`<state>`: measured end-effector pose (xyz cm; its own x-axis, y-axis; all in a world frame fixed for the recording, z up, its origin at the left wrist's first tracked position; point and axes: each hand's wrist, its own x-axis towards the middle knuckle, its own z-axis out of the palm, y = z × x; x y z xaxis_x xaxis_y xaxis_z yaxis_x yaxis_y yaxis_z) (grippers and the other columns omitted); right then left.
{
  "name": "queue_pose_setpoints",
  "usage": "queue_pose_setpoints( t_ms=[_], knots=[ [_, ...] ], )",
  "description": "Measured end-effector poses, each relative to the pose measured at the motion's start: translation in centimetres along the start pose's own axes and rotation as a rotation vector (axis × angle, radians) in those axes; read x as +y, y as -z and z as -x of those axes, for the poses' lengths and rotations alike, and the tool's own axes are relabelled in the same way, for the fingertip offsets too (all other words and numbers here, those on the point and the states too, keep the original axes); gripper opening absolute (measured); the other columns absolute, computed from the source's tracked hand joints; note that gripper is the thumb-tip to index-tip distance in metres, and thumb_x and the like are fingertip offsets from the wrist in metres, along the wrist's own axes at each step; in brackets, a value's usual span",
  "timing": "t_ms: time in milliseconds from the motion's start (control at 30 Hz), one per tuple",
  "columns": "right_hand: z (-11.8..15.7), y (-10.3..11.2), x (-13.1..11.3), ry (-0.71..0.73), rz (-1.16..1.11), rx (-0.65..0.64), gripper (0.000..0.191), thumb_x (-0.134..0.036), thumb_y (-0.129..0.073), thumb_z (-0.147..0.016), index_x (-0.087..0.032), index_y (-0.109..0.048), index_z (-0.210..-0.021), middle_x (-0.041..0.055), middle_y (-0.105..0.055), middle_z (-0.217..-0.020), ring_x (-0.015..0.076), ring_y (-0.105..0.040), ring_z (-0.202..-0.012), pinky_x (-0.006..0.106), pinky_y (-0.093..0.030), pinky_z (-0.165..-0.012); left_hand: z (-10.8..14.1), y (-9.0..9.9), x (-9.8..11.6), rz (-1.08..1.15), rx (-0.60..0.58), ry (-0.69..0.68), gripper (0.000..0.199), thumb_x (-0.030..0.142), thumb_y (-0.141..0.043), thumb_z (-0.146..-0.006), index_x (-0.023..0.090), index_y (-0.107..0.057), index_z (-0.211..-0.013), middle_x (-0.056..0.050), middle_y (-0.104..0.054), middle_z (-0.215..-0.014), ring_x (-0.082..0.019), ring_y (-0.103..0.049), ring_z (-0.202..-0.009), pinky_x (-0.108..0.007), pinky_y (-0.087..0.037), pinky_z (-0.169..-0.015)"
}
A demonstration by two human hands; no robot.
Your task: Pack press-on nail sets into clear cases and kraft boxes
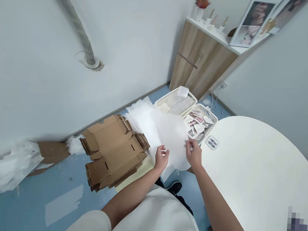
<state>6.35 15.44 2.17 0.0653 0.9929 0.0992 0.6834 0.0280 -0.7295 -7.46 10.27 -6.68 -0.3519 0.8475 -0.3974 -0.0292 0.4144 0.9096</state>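
A thin, translucent white sheet (pixel 172 139) is spread in front of me, partly over a loose pile of similar white sheets (pixel 143 118). My right hand (pixel 194 154) pinches the sheet's right edge, close to the table's rim. Over the sheet's left side is my left hand (pixel 162 158), its fingers loosely curled with a gap between thumb and forefinger. Left of that hand lies a stack of flattened brown cardboard boxes (pixel 115 144). Just right of my right hand, a small clear pack with dark patterned pieces (pixel 212 142) rests on the white round table (pixel 253 164).
Behind the sheet stand a white basket with clear packaging (pixel 160 103) and another basket (pixel 214 117) full of printed cards. A wooden cabinet (pixel 200 52) fills the corner. White plastic wrapping (pixel 13 165) and cardboard (pixel 52 150) lie along the wall at left.
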Motion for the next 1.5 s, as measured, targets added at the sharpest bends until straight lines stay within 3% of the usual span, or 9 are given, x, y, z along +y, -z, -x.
queue_pose_setpoints(
  t_ms=[200, 400, 533, 633, 700, 833, 1033, 1267, 1500],
  knots=[
    [3.3, 5.6, 1.9, -0.157, -0.224, 0.224, 0.025, -0.034, -0.038, -0.083, -0.021, -0.040, -0.103, 0.0053, -0.060, -0.094, 0.0088, -0.053, -0.049, 0.026, -0.043, -0.054, 2.8, -3.4, 1.1, -0.049, -0.064, 0.004, 0.045, 0.037, -0.056, -0.073, 0.018, -0.042, -0.111, -0.011, -0.044, -0.118, -0.016, -0.051, -0.097, -0.027, -0.042, -0.077],
    [10.3, 13.0, 7.0, -0.234, -0.237, 0.374, 0.013, -0.027, -0.036, -0.082, -0.020, -0.045, -0.088, 0.0058, -0.060, -0.099, 0.0085, -0.054, -0.052, 0.024, -0.041, -0.050, 7.4, -8.3, 1.3, 0.007, -0.497, 0.032, 0.034, 0.037, -0.056, -0.072, 0.015, -0.050, -0.098, -0.008, -0.060, -0.089, -0.015, -0.058, -0.077, -0.026, -0.044, -0.069],
    [15.8, 17.3, 12.1, -0.318, -0.115, 0.483, 0.021, -0.026, -0.037, -0.081, -0.018, -0.053, -0.092, 0.0052, -0.062, -0.082, 0.0142, -0.057, -0.063, 0.029, -0.046, -0.061, 10.2, -12.2, 1.1, -0.113, -0.540, -0.044, 0.036, 0.031, -0.059, -0.069, 0.014, -0.050, -0.100, -0.005, -0.061, -0.081, -0.013, -0.058, -0.066, -0.024, -0.045, -0.062],
    [19.4, 19.2, 15.8, -0.266, 0.003, 0.553, 0.026, -0.024, -0.037, -0.079, -0.019, -0.057, -0.095, 0.0081, -0.060, -0.100, 0.0191, -0.056, -0.092, 0.035, -0.044, -0.081, 11.9, -15.3, 0.6, -0.328, -0.558, -0.186, 0.038, 0.027, -0.060, -0.068, 0.014, -0.050, -0.101, -0.003, -0.058, -0.076, -0.013, -0.058, -0.065, -0.024, -0.044, -0.063],
    [21.4, 19.7, 18.2, -0.284, 0.033, 0.514, 0.032, -0.022, -0.036, -0.079, -0.020, -0.056, -0.103, 0.0081, -0.056, -0.109, 0.0196, -0.052, -0.103, 0.036, -0.042, -0.087, 12.8, -17.1, 0.1, -0.503, -0.592, -0.250, 0.037, 0.025, -0.059, -0.068, 0.014, -0.050, -0.103, -0.003, -0.058, -0.079, -0.014, -0.058, -0.067, -0.025, -0.044, -0.065],
    [24.2, 19.5, 22.4, -0.551, 0.028, 0.409, 0.045, -0.020, -0.037, -0.074, -0.017, -0.047, -0.118, 0.0105, -0.044, -0.125, 0.0210, -0.048, -0.109, 0.036, -0.042, -0.089, 14.5, -19.8, -0.6, -0.784, -0.686, -0.264, 0.041, 0.022, -0.056, -0.071, 0.016, -0.047, -0.111, -0.006, -0.058, -0.089, -0.016, -0.058, -0.081, -0.026, -0.042, -0.071],
    [25.6, 20.1, 26.2, -0.686, -0.024, 0.216, 0.055, -0.025, -0.038, -0.073, -0.013, -0.036, -0.127, 0.0097, -0.041, -0.129, 0.0192, -0.041, -0.117, 0.033, -0.034, -0.097, 15.6, -21.4, -1.3, -0.951, -0.738, -0.268, 0.040, 0.018, -0.053, -0.073, 0.015, -0.047, -0.111, -0.007, -0.058, -0.092, -0.017, -0.058, -0.082, -0.024, -0.042, -0.071],
    [25.6, 20.9, 25.1, -0.804, 0.332, 0.015, 0.067, -0.029, -0.046, -0.073, -0.021, -0.021, -0.135, 0.0084, -0.011, -0.145, 0.0268, -0.009, -0.132, 0.045, -0.021, -0.099, 16.0, -22.0, -1.8, -1.006, -0.735, -0.280, 0.042, 0.018, -0.052, -0.073, 0.011, -0.044, -0.114, -0.010, -0.059, -0.093, -0.019, -0.059, -0.081, -0.026, -0.042, -0.070],
    [26.2, 19.1, 23.8, -0.582, 0.398, -0.201, 0.057, -0.026, -0.045, -0.075, -0.022, -0.030, -0.130, 0.0077, -0.015, -0.144, 0.0256, -0.008, -0.132, 0.046, -0.016, -0.099, 17.2, -21.0, -0.9, -1.276, -0.675, -0.728, 0.048, 0.022, -0.049, -0.075, 0.021, -0.040, -0.122, -0.010, -0.040, -0.129, -0.025, -0.034, -0.119, -0.037, -0.027, -0.096]
  ],
)
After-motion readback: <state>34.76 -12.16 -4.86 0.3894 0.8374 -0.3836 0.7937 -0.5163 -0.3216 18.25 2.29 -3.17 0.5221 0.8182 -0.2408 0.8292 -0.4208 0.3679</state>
